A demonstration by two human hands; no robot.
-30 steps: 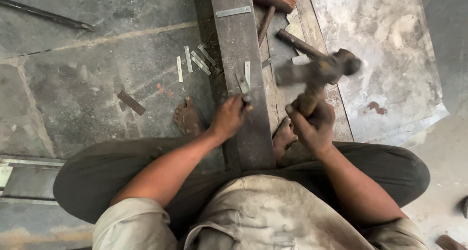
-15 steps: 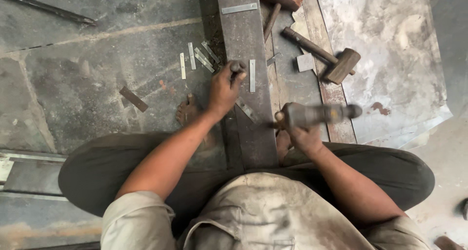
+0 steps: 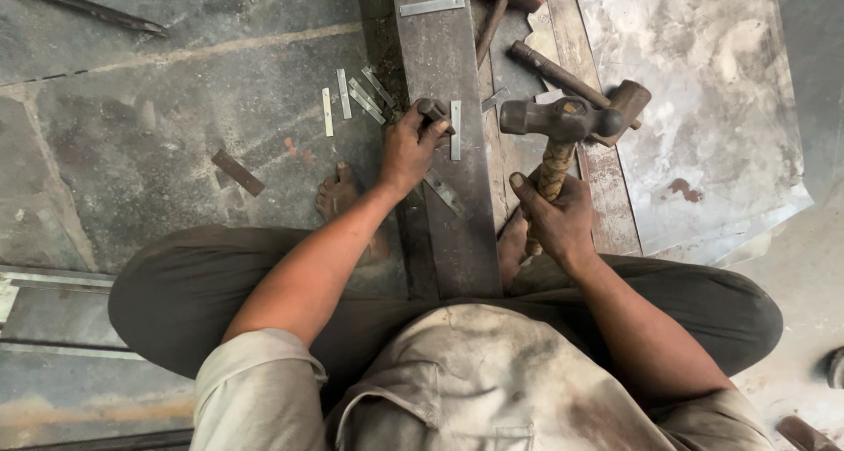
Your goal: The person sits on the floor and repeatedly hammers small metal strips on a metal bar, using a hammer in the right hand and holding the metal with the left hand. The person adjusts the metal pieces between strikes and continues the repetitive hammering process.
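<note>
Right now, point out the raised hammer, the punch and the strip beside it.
raised hammer (image 3: 563, 117), head view, on its steel head.
punch (image 3: 432, 108), head view, on its top end.
strip (image 3: 455, 130), head view, mid-length.

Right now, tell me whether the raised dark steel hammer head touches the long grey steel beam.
Apart. The head view shows the hammer head, held by the right hand, beside the beam, over the floor.

The left hand (image 3: 409, 148) reaches forward, arm nearly straight, fingers curled down (knuckles up). The right hand (image 3: 554, 218) is fisted, elbow bent.
</note>
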